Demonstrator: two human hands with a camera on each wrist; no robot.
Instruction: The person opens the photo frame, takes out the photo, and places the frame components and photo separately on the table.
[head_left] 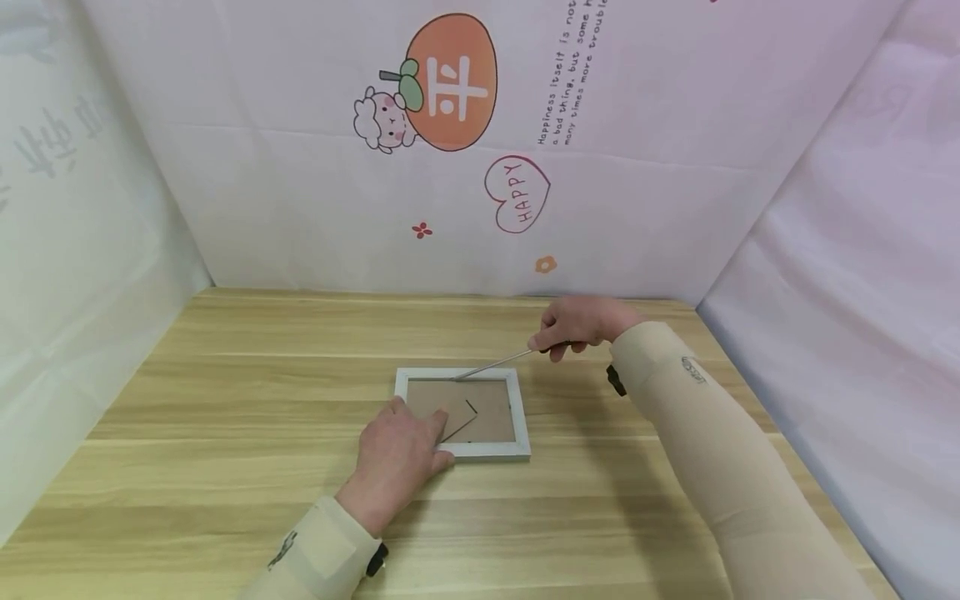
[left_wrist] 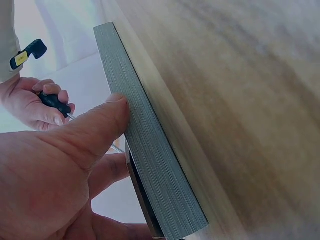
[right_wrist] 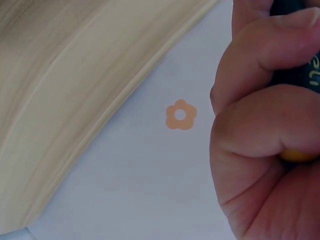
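A white picture frame (head_left: 491,451) lies back side up on the table, its brown backing board (head_left: 498,421) facing me. My left hand (head_left: 397,450) grips the frame's near left part. In the left wrist view its thumb presses the outer side of the frame, while other fingers reach over the back. My right hand (head_left: 585,321) holds a screwdriver (head_left: 495,363) by its dark handle, fingers curled round it. The screwdriver's shaft slants down left, its tip at the far inner edge of the frame. Close up, the handle (right_wrist: 295,76) shows yellow lettering, partly covered by fingers.
The wood-grain table (head_left: 225,433) reaches back to a white printed cloth (head_left: 315,208). White cloth walls also stand at the left (head_left: 75,250) and right (head_left: 862,275). A dark line and corner mark the backing board.
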